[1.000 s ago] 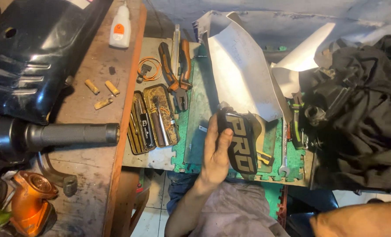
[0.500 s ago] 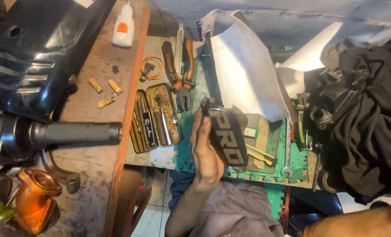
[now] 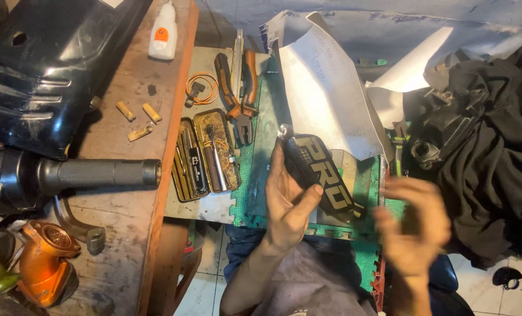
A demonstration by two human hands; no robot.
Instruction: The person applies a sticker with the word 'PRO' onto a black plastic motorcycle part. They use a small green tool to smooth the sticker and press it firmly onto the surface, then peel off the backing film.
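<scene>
Black lettered cover [image 3: 319, 172] held in left hand [image 3: 287, 205], fingers wrapped, above green mat [image 3: 261, 146]. Right hand [image 3: 413, 225] blurred, probably spread, empty. Risk: cover slipping onto pliers [image 3: 240, 93], thumb-only grip.

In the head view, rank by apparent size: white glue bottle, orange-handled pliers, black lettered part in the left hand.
1. Black lettered part, nearer the camera, so unsure.
2. Orange-handled pliers.
3. White glue bottle.

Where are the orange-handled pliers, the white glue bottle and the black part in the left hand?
Orange-handled pliers [image 3: 241, 88], head view: on the handles.
White glue bottle [image 3: 163, 36], head view: on the body's middle.
Black part [image 3: 316, 169], head view: on its lettered face.
Left hand [image 3: 287, 202], head view: on the palm.
</scene>
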